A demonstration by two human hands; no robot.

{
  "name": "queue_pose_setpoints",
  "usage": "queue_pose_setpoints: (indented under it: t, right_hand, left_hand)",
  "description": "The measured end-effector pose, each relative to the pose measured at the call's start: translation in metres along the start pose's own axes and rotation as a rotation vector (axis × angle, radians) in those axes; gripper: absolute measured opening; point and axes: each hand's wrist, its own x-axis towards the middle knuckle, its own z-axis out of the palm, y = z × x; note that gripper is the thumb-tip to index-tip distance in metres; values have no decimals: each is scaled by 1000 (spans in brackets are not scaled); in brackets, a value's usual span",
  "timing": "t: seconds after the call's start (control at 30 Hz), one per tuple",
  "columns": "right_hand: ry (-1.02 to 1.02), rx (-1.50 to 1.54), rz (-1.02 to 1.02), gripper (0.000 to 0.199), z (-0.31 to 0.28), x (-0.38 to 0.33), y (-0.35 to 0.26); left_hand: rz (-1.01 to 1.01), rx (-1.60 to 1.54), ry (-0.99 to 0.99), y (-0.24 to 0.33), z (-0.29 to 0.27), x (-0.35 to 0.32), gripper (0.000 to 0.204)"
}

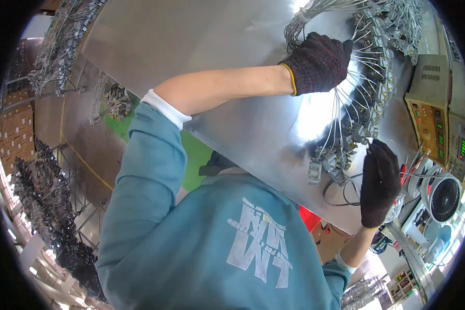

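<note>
gripping many cables [337, 102]; one left hand [319, 64]

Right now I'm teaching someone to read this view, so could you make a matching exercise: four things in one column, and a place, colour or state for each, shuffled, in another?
Column one
1. Left hand
2. Round fan
3. Stacked cartons
4. Vented instrument box

Column two
A. Brown, at the picture's far left
B. Amber on its front
C. White around a dark centre
D. Gloved, closed on pale cables

Pairs: 1-D, 2-C, 3-A, 4-B
</note>
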Motion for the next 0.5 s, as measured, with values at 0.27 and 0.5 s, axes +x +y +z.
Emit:
queue_pose_setpoints:
  t: [0.27,0.5]
  right_hand:
    - [-14,208,171,22,5,1,-25]
    - [-131,45,69,21,-7,12,-27]
  left_hand:
    - [26,61,7,-3,1,-1,41]
    - [2,-13,-43,-1,-3,-1,51]
